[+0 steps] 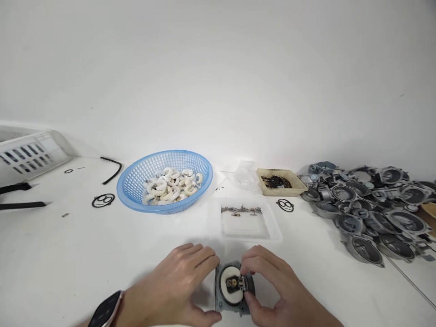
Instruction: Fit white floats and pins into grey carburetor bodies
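Low in the middle of the head view, a grey metal carburetor body [218, 290] lies with its round bowl side up. A white C-shaped float [225, 289] sits inside it, with brass-coloured parts at its centre. My left hand [173, 284] steadies the body from the left, fingertips at its upper corner and thumb by its lower edge. On the other side, thumb and forefinger of my right hand [277, 286] pinch at the float's small metal hinge [242, 283]. Whether a pin lies between those fingertips is hidden.
Ahead stands a clear tray [245, 229] of small metal pins. A blue basket [124, 190] holds white floats. Black gaskets fill a cream tray [299, 187]. Carburetor bodies [364, 250] are heaped right. Black-handled tools [23, 205] and a white crate [34, 156] are left.
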`<state>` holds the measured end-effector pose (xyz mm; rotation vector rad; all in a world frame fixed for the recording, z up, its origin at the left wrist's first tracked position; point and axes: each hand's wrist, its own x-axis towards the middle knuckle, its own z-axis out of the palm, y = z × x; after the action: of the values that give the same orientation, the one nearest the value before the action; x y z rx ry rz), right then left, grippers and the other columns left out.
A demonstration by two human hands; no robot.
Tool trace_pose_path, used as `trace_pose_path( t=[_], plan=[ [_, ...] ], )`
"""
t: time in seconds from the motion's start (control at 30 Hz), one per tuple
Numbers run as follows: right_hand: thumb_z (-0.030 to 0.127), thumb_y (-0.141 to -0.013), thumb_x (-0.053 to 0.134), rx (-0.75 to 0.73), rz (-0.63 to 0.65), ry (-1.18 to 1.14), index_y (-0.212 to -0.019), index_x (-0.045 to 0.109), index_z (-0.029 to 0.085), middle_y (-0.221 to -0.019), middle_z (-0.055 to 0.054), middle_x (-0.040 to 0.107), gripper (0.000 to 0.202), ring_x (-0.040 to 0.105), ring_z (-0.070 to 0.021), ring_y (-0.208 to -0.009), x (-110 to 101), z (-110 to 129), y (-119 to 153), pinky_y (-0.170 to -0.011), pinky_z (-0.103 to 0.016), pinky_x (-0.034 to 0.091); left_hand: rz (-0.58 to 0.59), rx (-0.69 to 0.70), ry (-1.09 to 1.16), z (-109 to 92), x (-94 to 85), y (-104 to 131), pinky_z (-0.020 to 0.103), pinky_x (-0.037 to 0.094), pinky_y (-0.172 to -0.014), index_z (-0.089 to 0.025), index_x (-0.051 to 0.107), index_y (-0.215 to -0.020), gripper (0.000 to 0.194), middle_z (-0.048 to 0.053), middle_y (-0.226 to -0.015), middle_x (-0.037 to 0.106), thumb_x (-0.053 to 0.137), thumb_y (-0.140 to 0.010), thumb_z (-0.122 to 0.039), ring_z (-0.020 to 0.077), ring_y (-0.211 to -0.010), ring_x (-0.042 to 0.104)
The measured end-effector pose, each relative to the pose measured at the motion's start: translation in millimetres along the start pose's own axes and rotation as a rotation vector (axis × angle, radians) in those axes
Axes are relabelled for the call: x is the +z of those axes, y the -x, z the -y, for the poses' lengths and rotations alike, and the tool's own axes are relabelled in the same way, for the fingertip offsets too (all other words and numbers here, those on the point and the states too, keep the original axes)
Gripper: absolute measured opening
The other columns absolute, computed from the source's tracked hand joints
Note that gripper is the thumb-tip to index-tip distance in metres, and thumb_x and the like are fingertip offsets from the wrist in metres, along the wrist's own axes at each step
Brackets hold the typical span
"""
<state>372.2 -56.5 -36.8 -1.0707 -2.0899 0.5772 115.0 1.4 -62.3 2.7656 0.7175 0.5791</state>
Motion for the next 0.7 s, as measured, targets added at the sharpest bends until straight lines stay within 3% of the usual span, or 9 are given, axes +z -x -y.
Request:
trace_pose_path(
  t=[0.33, 0.7],
  plan=[
    [0.002, -0.072, 0.054, 0.014, -0.013, -0.006, -0.1, 0.054, 0.028, -0.096, 0.002, 0.065, 0.037, 0.064, -0.0153, -0.087, 3.1, -3.1, -1.5, -0.08, -0.024, 0.055, 0.08, -0.042, -0.014, -1.2, -3.6, 1.3, 0.043, 0.056, -0.079, -0.021, 0.059, -0.107, 0.052, 0.006, -0.104, 0.072, 0.083, -0.082, -0.059, 0.0295, -0.088, 0.071],
    [0.004, -0.073, 0.055, -0.019, 0.007, 0.019, -0.103, 0.054, 0.028, -0.096, 0.002, 0.065, 0.039, 0.065, -0.0158, -0.086, 3.2, -9.1, 0.9, -0.078, -0.023, 0.056, 0.053, -0.009, -0.037, 1.0, -3.6, 2.4, 0.04, 0.056, -0.082, -0.021, 0.061, -0.114, 0.053, 0.006, -0.106, 0.073, 0.086, -0.081, -0.054, 0.0275, -0.088, 0.071]
  ],
)
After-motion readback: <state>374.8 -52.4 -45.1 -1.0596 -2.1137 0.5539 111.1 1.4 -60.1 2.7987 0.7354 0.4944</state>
